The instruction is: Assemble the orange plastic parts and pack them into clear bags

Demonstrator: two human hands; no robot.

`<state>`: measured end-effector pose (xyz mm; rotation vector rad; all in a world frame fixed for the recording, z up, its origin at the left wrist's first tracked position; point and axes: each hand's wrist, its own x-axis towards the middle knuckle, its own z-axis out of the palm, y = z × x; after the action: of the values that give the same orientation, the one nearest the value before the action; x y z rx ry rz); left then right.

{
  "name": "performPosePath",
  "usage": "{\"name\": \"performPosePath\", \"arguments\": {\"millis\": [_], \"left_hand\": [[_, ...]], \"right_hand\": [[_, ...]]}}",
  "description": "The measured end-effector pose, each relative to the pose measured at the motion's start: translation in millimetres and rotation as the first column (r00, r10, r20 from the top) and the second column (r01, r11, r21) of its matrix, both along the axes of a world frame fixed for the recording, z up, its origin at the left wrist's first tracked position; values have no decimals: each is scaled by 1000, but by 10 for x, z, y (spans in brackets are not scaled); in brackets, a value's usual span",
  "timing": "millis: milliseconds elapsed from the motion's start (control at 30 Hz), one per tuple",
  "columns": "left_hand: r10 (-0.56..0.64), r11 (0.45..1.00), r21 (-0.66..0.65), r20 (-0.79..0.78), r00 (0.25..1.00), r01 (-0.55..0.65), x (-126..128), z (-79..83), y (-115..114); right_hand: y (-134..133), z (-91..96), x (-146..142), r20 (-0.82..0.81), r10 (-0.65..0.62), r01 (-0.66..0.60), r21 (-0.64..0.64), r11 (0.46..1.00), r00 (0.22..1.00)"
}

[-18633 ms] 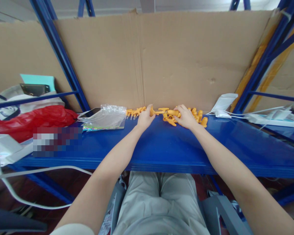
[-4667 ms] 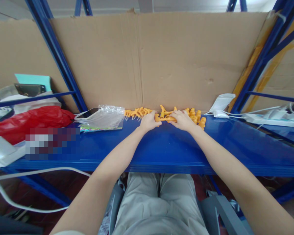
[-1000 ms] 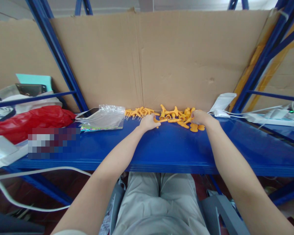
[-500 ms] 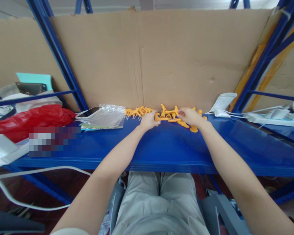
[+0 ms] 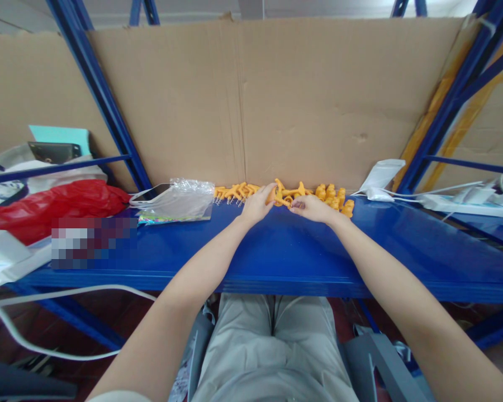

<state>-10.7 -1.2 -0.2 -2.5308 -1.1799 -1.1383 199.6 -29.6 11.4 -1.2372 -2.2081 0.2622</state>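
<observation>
My left hand [image 5: 257,204] is closed around a yellow-orange plastic piece [image 5: 271,195], partly covered by the fingers. My right hand [image 5: 314,208] has its thumb and fingers pinched at the near end of a slim yellow part [image 5: 285,202] that reaches toward the left hand. Just behind and between the hands, more yellow plastic parts [image 5: 295,191] rest against the cardboard. Left of my left hand lies a row of yellow pieces with small metal chains [image 5: 235,192]. Several stubby yellow pieces [image 5: 331,194] stand right behind my right wrist.
The blue shelf [image 5: 289,245] has a cardboard sheet [image 5: 310,100] along its back. To the left are a clear plastic packet [image 5: 184,201] and a red bag [image 5: 62,204]. A white packet [image 5: 381,176] and a power strip with cables [image 5: 465,204] sit to the right.
My right hand has moved left and nearer, closer to my left hand. The left hand has shifted slightly right. The flat yellow pieces beneath my right hand no longer show.
</observation>
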Motion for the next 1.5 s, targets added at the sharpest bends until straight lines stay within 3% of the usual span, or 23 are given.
{"name": "performPosePath", "arguments": {"millis": [233, 400, 633, 833, 967, 1300, 1500], "left_hand": [[-16, 999, 39, 1, 1000, 16, 15, 8, -28], [-81, 995, 60, 52, 995, 78, 22, 14, 11], [-211, 972, 112, 31, 977, 206, 104, 21, -46], [-213, 973, 77, -64, 975, 217, 156, 66, -187], [-263, 962, 43, -105, 959, 269, 177, 65, -233], [-292, 955, 26, -105, 951, 296, 218, 43, -212], [-297, 955, 3, -33, 954, 297, 252, 26, -158]], "right_hand": [[-18, -14, -60, -86, 2, -4, -22, 1000, 996], [-36, 5, -80, -229, -56, 25, -139, 990, 972], [-71, 11, -102, -450, -148, -28, -361, 932, 881], [-112, 40, -148, -605, -237, -103, -472, 875, 760], [-138, 56, -170, -622, -271, -84, -479, 874, 735], [-171, 67, -180, -548, -246, -43, -460, 887, 799], [-143, 65, -198, -615, -302, -71, -506, 860, 728]]}}
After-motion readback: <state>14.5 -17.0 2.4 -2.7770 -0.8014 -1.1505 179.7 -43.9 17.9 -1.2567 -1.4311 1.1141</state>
